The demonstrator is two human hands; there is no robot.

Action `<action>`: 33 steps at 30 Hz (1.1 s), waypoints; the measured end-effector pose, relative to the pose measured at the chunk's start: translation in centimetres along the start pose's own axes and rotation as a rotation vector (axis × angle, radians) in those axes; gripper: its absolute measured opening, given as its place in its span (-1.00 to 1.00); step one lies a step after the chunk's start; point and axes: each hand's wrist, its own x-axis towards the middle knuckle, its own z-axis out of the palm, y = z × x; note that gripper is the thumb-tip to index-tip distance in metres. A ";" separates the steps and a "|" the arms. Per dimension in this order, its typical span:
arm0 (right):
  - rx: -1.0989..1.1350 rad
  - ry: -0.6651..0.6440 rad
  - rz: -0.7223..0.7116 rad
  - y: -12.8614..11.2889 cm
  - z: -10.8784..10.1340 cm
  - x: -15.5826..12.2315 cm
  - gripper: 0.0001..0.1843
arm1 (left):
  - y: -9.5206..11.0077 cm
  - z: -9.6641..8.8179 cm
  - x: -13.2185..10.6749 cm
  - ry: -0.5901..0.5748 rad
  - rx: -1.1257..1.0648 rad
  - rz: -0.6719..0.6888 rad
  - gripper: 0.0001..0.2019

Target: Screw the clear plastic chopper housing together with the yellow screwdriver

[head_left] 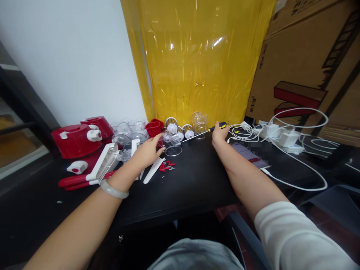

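My right hand (220, 132) is closed around the black-and-yellow handle of a screwdriver (199, 135), whose long shaft points left over the table. My left hand (146, 153) is open, thumb and fingers apart, beside a red plastic cup (153, 128) and a clear plastic part (175, 138); whether it touches either I cannot tell. Several white-rimmed drums (188, 131) stand behind the shaft. In front of my left hand lie a white tapered plastic piece (154, 170), small red parts (165, 165) and tiny screws.
At left are red plastic housings (73, 141), a white-and-red handle piece (105, 161) and clear containers (129, 129). To the right lie a phone (249, 155), white cables and chargers (289, 138). Yellow film (199, 60) and a cardboard box (306, 75) stand behind the black table (194, 187).
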 end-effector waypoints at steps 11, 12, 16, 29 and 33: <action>0.002 0.043 0.037 -0.6 -0.2 0.0 -0.62 | 0.2 0.0 -0.1 -0.014 0.011 0.008 -0.36; 0.001 0.044 0.040 -0.6 -0.2 0.0 -0.62 | 0.2 0.0 -0.1 -0.017 0.014 0.005 -0.36; 0.003 0.043 0.052 -0.5 -0.2 0.1 -0.64 | 0.1 0.0 0.0 -0.022 0.013 0.009 -0.36; -0.015 0.037 0.034 0.1 0.0 0.2 -0.65 | 0.2 -0.1 -0.1 -0.029 0.016 0.010 -0.34; -0.014 0.038 0.043 -0.2 -0.1 -0.1 -0.66 | 0.2 -0.1 -0.1 -0.019 0.010 0.019 -0.34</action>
